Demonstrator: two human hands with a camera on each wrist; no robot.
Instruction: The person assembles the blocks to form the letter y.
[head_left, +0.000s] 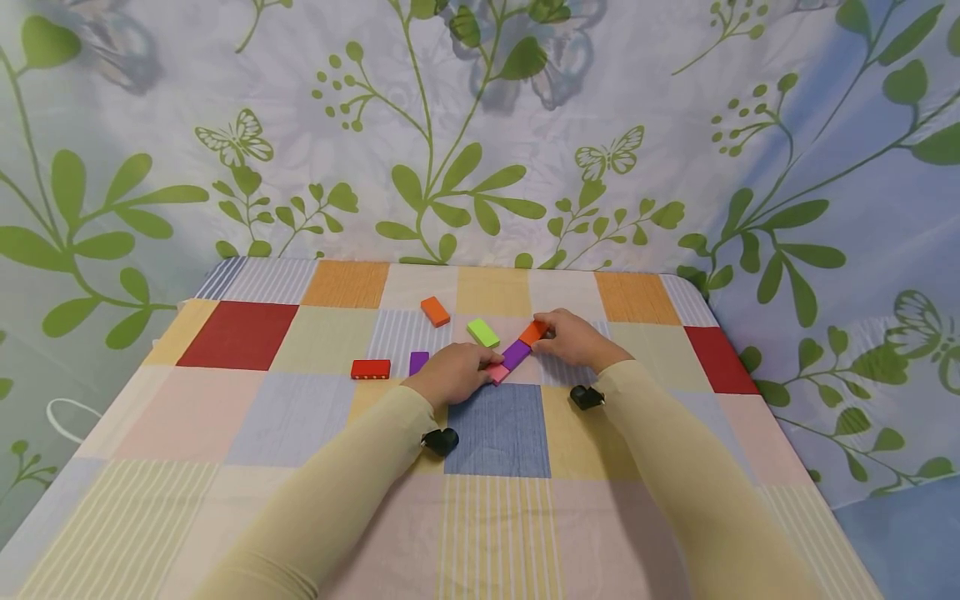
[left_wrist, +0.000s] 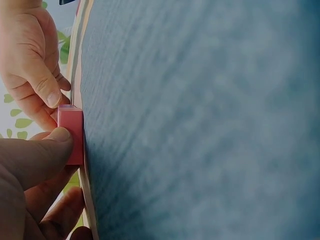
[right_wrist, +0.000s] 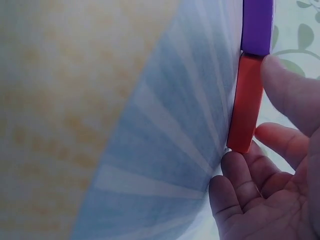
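Three flat rectangular blocks lie end to end in a slanted row on the patchwork cloth: a pink block (left_wrist: 71,135), a purple block (head_left: 516,355) in the middle and an orange-red block (right_wrist: 246,102). My left hand (head_left: 453,373) pinches the pink block at the near end, thumb on its side in the left wrist view. At the far end my right hand (head_left: 576,337) grips the orange-red block between thumb and fingers. In the right wrist view its end meets the purple block.
A lime green block (head_left: 483,333) lies just left of the row, with an orange block (head_left: 435,312) farther back. Left of my left hand are another purple block (head_left: 418,362), partly covered, and a red block (head_left: 371,369) with yellow dots. A leaf-patterned curtain (head_left: 480,125) hangs behind the table.
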